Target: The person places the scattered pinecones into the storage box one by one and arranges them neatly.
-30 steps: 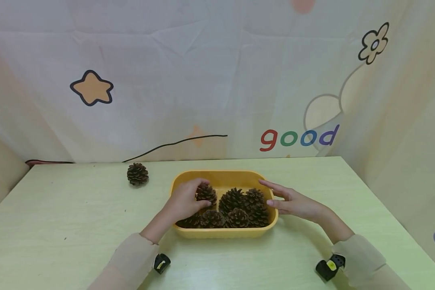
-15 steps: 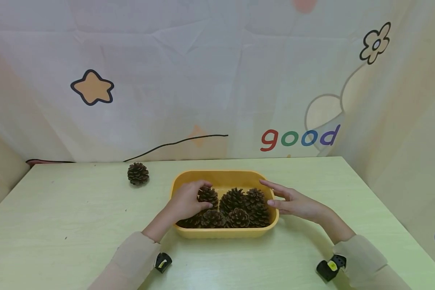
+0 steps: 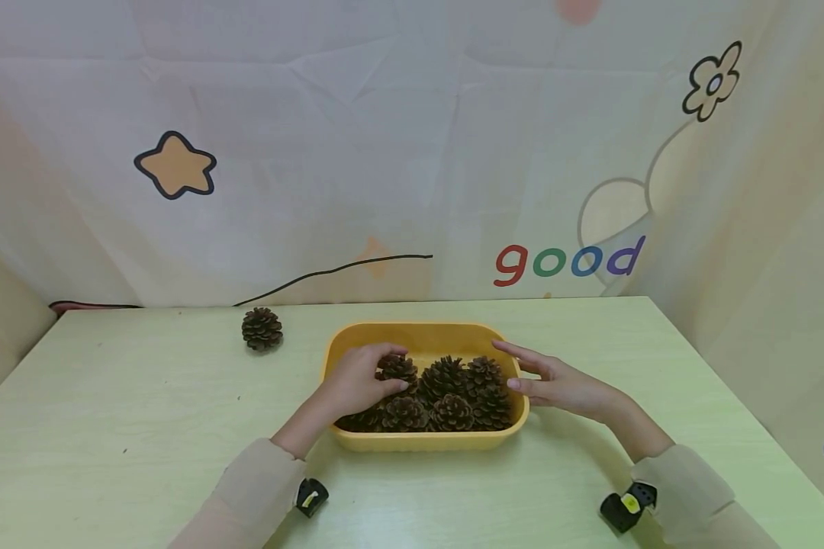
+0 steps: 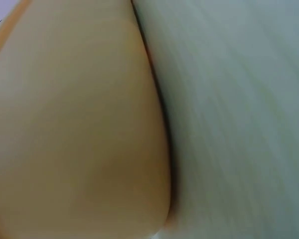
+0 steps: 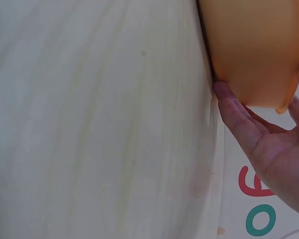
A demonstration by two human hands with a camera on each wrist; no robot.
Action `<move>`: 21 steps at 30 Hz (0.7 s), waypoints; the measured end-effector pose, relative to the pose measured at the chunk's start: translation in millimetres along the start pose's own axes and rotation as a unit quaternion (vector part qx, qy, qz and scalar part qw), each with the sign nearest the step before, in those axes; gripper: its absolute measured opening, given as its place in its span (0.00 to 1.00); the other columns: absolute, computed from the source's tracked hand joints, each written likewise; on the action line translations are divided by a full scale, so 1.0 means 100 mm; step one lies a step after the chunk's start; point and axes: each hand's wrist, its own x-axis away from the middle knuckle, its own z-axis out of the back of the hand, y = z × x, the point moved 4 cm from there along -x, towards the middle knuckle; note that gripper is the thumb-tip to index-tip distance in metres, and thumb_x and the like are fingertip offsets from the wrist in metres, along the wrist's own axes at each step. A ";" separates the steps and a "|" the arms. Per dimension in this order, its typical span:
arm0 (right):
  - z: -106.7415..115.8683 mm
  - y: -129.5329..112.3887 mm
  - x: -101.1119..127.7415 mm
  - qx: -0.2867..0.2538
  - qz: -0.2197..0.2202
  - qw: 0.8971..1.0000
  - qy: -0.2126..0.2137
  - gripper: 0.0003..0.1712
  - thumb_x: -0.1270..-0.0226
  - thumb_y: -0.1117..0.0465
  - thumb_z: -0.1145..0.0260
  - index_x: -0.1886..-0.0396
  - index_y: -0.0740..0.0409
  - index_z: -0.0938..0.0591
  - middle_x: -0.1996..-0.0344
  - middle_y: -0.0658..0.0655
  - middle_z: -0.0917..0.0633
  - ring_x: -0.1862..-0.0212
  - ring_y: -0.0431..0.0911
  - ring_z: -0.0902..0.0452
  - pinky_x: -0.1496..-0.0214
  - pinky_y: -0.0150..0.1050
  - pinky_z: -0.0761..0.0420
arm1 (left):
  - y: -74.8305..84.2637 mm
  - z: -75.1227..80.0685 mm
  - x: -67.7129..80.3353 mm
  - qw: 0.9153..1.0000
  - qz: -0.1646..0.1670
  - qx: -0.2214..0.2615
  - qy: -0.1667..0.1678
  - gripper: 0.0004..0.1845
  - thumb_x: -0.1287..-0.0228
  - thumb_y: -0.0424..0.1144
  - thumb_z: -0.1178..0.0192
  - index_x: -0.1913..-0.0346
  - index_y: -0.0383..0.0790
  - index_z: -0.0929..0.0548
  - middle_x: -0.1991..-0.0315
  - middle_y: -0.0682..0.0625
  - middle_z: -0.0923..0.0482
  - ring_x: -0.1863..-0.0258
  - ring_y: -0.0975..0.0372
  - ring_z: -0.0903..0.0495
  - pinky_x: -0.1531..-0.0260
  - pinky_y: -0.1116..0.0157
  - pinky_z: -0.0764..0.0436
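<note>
A yellow tub [image 3: 419,440] sits mid-table, holding several brown pine cones [image 3: 453,393]. My left hand [image 3: 357,381] reaches into the tub's left side, its fingers curled round one pine cone [image 3: 398,368]. At the tub's right end my right hand [image 3: 545,379] lies with straight fingers against the rim. The right wrist view shows that hand [image 5: 261,142] touching the tub's outer wall [image 5: 254,50]. In the left wrist view only the blurred tub wall [image 4: 74,129] and the table appear.
A single pine cone [image 3: 262,329] lies on the pale green table [image 3: 110,427] at the back left. A printed curtain [image 3: 412,152] closes off the back and both sides of the table.
My left hand with its pine cone has shifted slightly right, toward the other cones. The right hand and the tub have stayed put.
</note>
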 end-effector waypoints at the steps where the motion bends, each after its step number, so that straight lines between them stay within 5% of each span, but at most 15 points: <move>1: 0.00 0.00 0.00 -0.001 -0.001 1.000 0.000 0.37 0.32 0.54 0.46 0.28 0.48 0.50 0.30 0.65 0.56 0.33 0.69 0.56 0.46 0.54 0.27 | 0.00 0.00 0.00 1.000 0.000 0.000 0.000 0.23 0.44 0.37 0.36 0.44 0.37 0.25 0.47 0.45 0.24 0.48 0.51 0.26 0.50 0.54 0.25; 21: 0.00 0.02 -0.01 -0.004 0.001 1.000 -0.001 0.37 0.32 0.53 0.45 0.28 0.48 0.50 0.29 0.63 0.57 0.32 0.68 0.60 0.44 0.54 0.29 | 0.02 0.04 0.01 1.000 0.015 0.022 -0.005 0.25 0.44 0.37 0.36 0.42 0.36 0.27 0.47 0.44 0.25 0.48 0.52 0.26 0.51 0.55 0.25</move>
